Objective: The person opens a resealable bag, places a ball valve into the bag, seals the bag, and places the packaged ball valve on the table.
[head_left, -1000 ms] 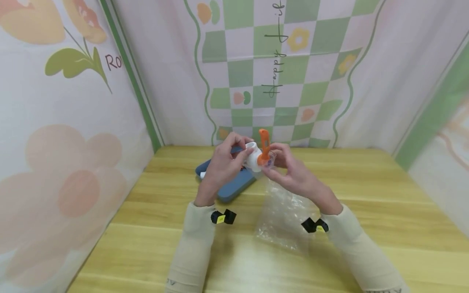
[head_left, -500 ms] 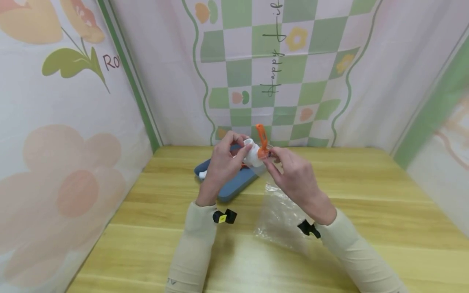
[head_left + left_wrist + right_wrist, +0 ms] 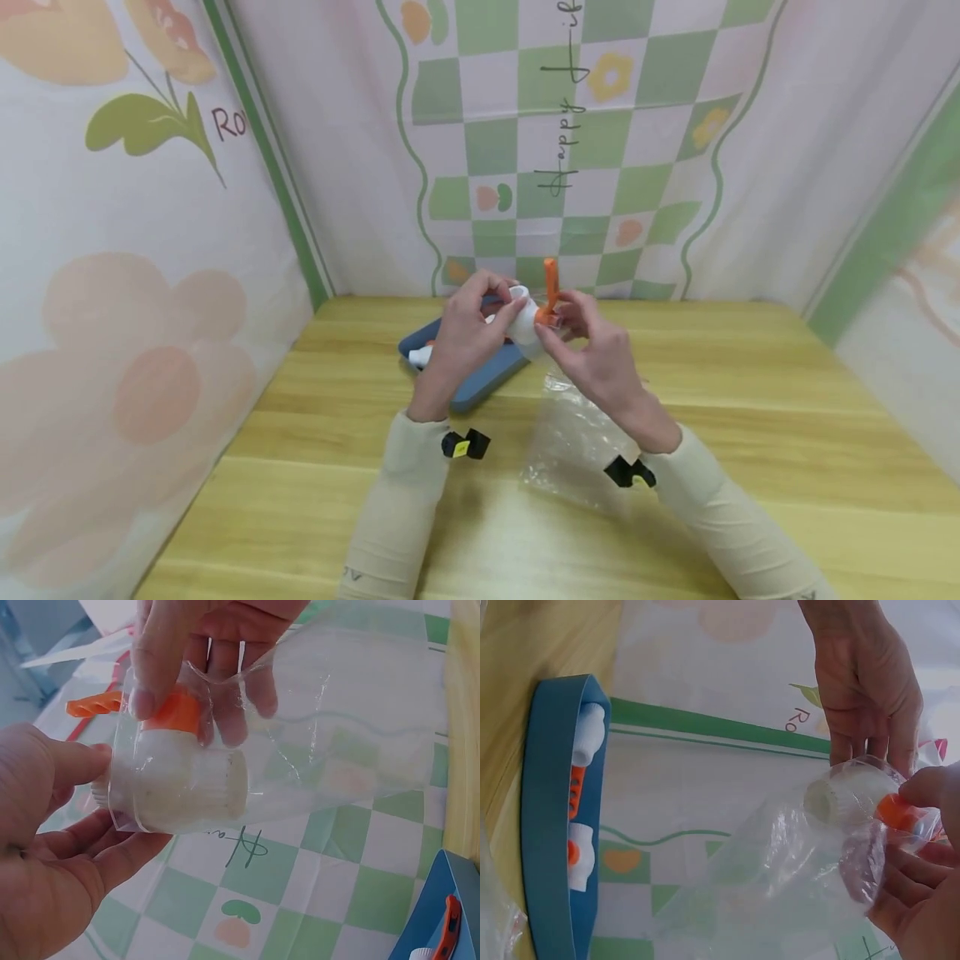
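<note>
A white plastic ball valve (image 3: 172,776) with an orange lever handle (image 3: 552,279) is held up above the table, its body inside a clear plastic bag (image 3: 337,735). My left hand (image 3: 468,321) pinches one white end of the valve between thumb and fingers. My right hand (image 3: 600,354) grips the valve through the film at its orange collar (image 3: 171,712), thumb on one side and fingers behind. The handle's tip sticks out past the bag's edge in the left wrist view. The rest of the bag hangs loose beyond the valve.
Behind the hands, a blue tray (image 3: 483,390) holds more white and orange valves, such as a white one (image 3: 581,859). A second clear bag (image 3: 573,442) lies flat on the wooden table (image 3: 300,500). Printed curtains (image 3: 360,208) stand at the back and sides.
The valve has turned, and its handle now shows edge-on, farther right. My right hand has closed in on the orange collar. My left hand keeps its pinch, shifted slightly right.
</note>
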`<state>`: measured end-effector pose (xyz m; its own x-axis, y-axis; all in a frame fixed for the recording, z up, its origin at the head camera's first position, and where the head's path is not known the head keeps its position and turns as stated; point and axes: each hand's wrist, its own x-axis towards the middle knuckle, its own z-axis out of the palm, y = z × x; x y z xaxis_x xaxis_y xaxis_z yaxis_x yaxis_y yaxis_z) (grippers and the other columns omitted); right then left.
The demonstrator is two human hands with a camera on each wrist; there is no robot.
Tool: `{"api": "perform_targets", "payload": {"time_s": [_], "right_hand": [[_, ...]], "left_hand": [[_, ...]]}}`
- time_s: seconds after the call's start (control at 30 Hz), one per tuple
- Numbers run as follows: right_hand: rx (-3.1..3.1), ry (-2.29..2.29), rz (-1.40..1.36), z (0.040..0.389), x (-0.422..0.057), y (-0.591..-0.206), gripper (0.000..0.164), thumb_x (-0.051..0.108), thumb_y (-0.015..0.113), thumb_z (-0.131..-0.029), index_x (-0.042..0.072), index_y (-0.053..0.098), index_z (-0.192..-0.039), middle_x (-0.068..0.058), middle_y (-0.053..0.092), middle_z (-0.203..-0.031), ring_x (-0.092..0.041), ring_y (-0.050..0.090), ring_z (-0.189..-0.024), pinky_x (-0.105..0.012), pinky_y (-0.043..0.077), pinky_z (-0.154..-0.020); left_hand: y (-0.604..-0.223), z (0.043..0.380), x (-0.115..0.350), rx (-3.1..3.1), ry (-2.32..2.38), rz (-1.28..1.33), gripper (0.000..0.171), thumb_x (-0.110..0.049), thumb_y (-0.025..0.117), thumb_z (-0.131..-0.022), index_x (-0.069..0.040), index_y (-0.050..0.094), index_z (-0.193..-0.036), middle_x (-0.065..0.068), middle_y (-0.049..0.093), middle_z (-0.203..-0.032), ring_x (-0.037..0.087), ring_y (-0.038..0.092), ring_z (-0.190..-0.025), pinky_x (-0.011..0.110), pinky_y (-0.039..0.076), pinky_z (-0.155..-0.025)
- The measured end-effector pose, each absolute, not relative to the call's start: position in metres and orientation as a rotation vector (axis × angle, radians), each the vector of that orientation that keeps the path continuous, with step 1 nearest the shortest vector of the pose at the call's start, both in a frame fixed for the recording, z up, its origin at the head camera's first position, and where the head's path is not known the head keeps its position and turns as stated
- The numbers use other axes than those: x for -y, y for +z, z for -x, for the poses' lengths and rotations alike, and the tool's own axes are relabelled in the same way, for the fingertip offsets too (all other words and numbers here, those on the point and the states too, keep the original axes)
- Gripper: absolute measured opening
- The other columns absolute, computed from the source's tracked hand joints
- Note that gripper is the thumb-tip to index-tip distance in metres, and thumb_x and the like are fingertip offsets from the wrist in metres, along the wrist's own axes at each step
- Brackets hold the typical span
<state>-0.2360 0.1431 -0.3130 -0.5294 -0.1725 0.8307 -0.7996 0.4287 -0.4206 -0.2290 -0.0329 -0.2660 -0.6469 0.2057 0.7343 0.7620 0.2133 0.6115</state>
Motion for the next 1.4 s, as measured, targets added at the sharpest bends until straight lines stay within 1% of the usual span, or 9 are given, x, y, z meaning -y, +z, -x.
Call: {"api": "perform_targets", "payload": {"time_s": [0.13,0.27,0.43,0.53,0.77,0.97,1.1,1.23,1.4], "right_hand": [[1.932,1.194,-0.791,0.229,-0.142,-0.306,0.041,-0.007,0.072,-0.074,-0.008,0.049,-0.108,-0.015,0.067,-0.084,-0.017,0.064,-0.071,-0.015,0.050,-0.063],[1.937,1.218,-0.783,0.216,-0.138,-0.295,0.033,-0.011,0.070,-0.074,-0.011,0.048,-0.098,-0.018,0.066,-0.082,-0.017,0.063,-0.070,-0.016,0.051,-0.064],[1.956,1.194,-0.793,0.208,-0.137,-0.286,0.020,-0.013,0.068,-0.075,-0.009,0.052,-0.085,-0.015,0.062,-0.074,-0.016,0.060,-0.063,-0.014,0.049,-0.060],[1.955,1.167,-0.816,0.207,-0.139,-0.285,0.016,-0.013,0.067,-0.075,-0.007,0.054,-0.080,-0.015,0.061,-0.072,-0.017,0.059,-0.062,-0.013,0.048,-0.061],[1.960,1.162,-0.830,0.206,-0.143,-0.281,0.015,-0.014,0.066,-0.076,-0.006,0.054,-0.080,-0.018,0.063,-0.077,-0.015,0.059,-0.065,-0.011,0.047,-0.062],[1.935,1.145,-0.814,0.214,-0.147,-0.286,0.016,-0.014,0.067,-0.075,-0.006,0.054,-0.080,-0.013,0.060,-0.074,-0.013,0.059,-0.065,-0.011,0.047,-0.060],[1.922,1.125,-0.809,0.227,-0.153,-0.297,0.016,-0.012,0.068,-0.075,-0.004,0.056,-0.082,-0.011,0.062,-0.077,-0.007,0.062,-0.071,-0.011,0.048,-0.059],[1.905,1.163,-0.806,0.231,-0.158,-0.300,0.016,-0.010,0.068,-0.076,-0.003,0.057,-0.085,-0.010,0.062,-0.081,-0.002,0.062,-0.076,-0.013,0.050,-0.058],[1.878,1.229,-0.812,0.223,-0.158,-0.292,0.013,-0.013,0.064,-0.078,-0.006,0.058,-0.087,-0.013,0.064,-0.084,-0.006,0.062,-0.072,-0.014,0.050,-0.058]], "left_hand": [[-0.265,0.227,0.032,2.006,-1.432,0.882,0.017,0.004,0.063,-0.085,0.005,0.046,-0.083,0.021,0.059,-0.100,0.026,0.061,-0.093,0.027,0.053,-0.078],[-0.265,0.225,0.032,2.010,-1.438,0.882,0.017,0.003,0.063,-0.085,0.005,0.046,-0.083,0.022,0.059,-0.100,0.027,0.062,-0.092,0.030,0.053,-0.077],[-0.272,0.231,0.031,2.032,-1.438,0.907,0.017,0.001,0.063,-0.085,0.005,0.047,-0.083,0.021,0.059,-0.100,0.027,0.062,-0.091,0.034,0.053,-0.076],[-0.282,0.241,0.030,2.056,-1.426,0.907,0.017,-0.004,0.063,-0.086,0.001,0.048,-0.084,0.016,0.059,-0.100,0.023,0.062,-0.091,0.030,0.053,-0.077],[-0.290,0.254,0.030,2.106,-1.379,0.900,0.017,-0.016,0.062,-0.089,-0.007,0.048,-0.085,0.006,0.062,-0.100,0.012,0.062,-0.088,0.023,0.052,-0.076],[-0.290,0.254,0.029,2.174,-1.422,0.866,0.017,-0.019,0.061,-0.090,-0.009,0.048,-0.087,0.004,0.064,-0.100,0.011,0.061,-0.088,0.021,0.052,-0.072],[-0.291,0.255,0.028,2.212,-1.442,0.850,0.017,-0.022,0.060,-0.091,-0.010,0.049,-0.088,0.003,0.064,-0.101,0.010,0.061,-0.090,0.019,0.052,-0.070],[-0.292,0.256,0.027,2.210,-1.443,0.848,0.017,-0.026,0.058,-0.092,-0.011,0.052,-0.088,0.002,0.065,-0.100,0.008,0.061,-0.092,0.020,0.052,-0.073],[-0.293,0.255,0.028,2.173,-1.474,0.870,0.017,-0.029,0.057,-0.092,-0.012,0.057,-0.088,0.000,0.065,-0.098,0.006,0.062,-0.089,0.021,0.052,-0.075]]}}
